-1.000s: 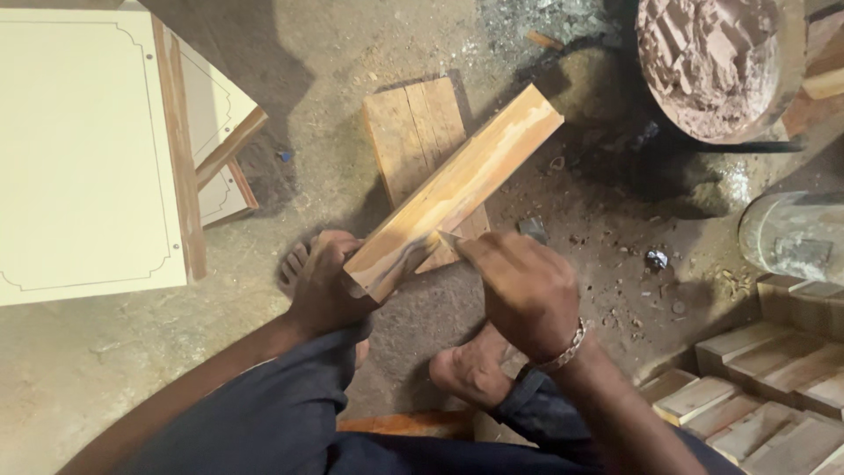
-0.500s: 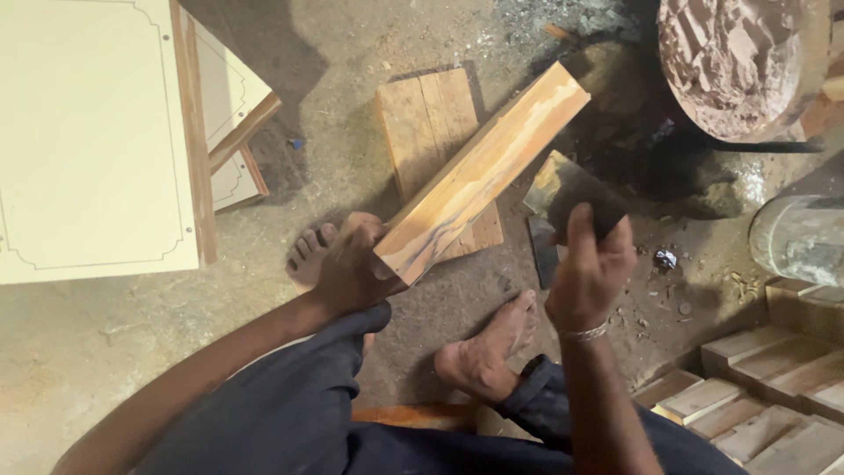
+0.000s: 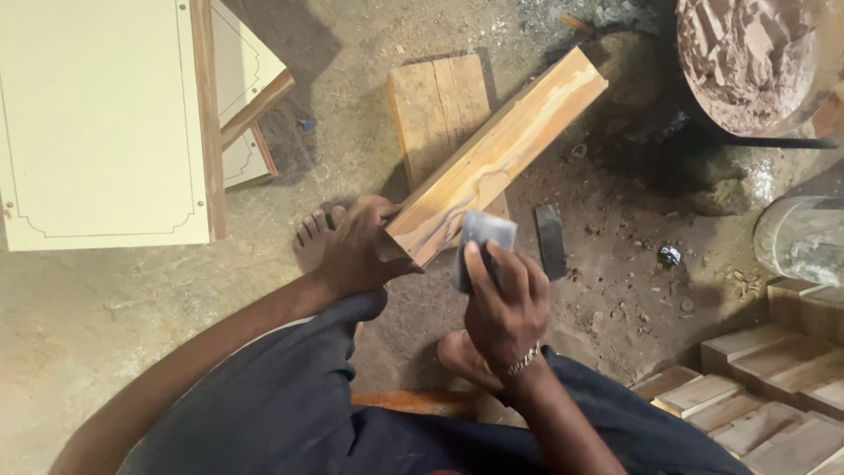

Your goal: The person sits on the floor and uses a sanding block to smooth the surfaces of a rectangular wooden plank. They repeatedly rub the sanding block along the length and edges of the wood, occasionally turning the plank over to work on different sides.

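Observation:
A long squared wooden block lies slanted, its far end up to the right, resting on a flat board on the floor. My left hand grips the block's near end. Just right of that end, my right hand holds up a small grey pad, probably a piece of sandpaper, close to the block's side. A bracelet sits on that wrist. Both my bare feet are on the dusty floor below the block.
A dark flat bar lies on the floor right of the block. Cream panels with wooden frames are at the left. A round basin holds pale paste at top right, a clear container and several stacked wooden blocks sit at right.
My right hand left the block's near end, reached out to the right, and came back holding the grey pad. The left hand kept its grip on the block.

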